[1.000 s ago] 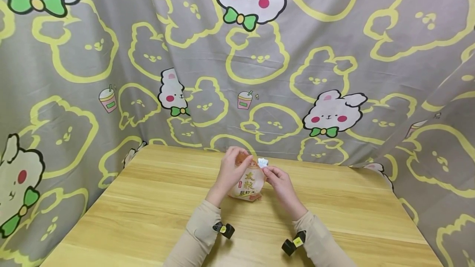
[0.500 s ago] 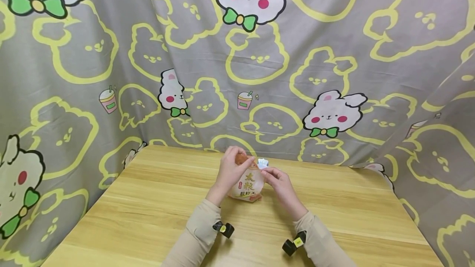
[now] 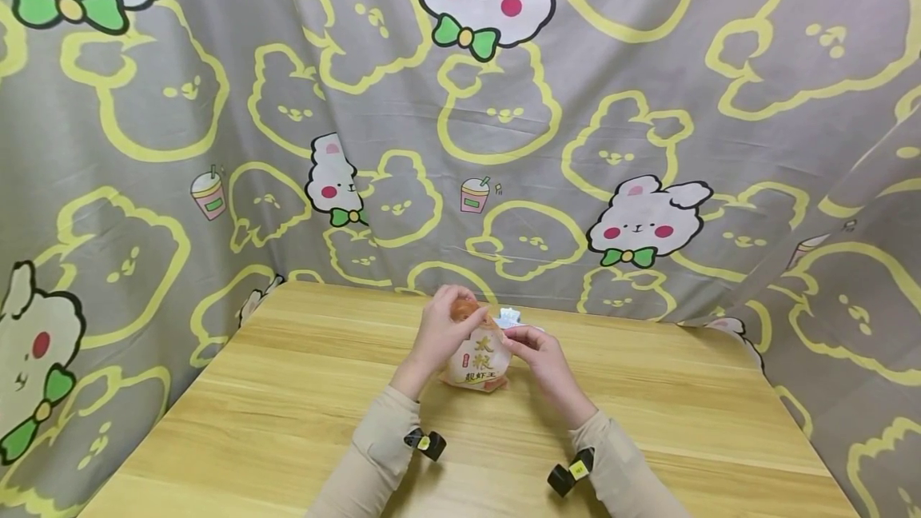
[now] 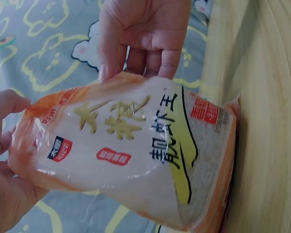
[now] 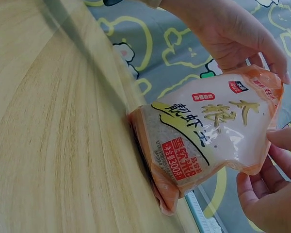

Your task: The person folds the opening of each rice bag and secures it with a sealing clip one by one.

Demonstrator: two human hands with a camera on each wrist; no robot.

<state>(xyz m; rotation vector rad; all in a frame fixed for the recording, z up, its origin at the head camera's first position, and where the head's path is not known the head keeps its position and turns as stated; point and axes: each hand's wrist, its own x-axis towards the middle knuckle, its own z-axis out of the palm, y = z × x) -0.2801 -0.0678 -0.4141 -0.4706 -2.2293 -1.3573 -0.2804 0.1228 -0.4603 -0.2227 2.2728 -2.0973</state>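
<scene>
Two beige sleeves reach in over the near edge of the table, the left one [image 3: 367, 454] and the right one [image 3: 626, 470], each with a small black camera at the wrist, marked by a yellow patch. Past the cuffs come two bare hands, and both have hold of the same bag of rice [image 3: 480, 366]. The left hand [image 3: 442, 334] grips its top at the left corner, thumb across the front, fingers round behind. The right hand [image 3: 541, 354] pinches the upper right edge between thumb and fingers. Some of the fingertips are out of sight behind the bag.

The bag stands on its base toward the far side of the table [image 3: 252, 390], its front turned to the person. It's shiny plastic, orange at top and bottom, white in the middle with big gold characters, a small red label and black lettering below; the grains show through a clear part near the bottom.

Just behind it, to the right, is a pale blue and white thing [image 3: 510, 316], mostly hidden, so I can't tell what it is. Beyond the pale wooden tabletop hangs a grey curtain [image 3: 403, 94] with yellow outlines, white rabbits and green bows.
</scene>
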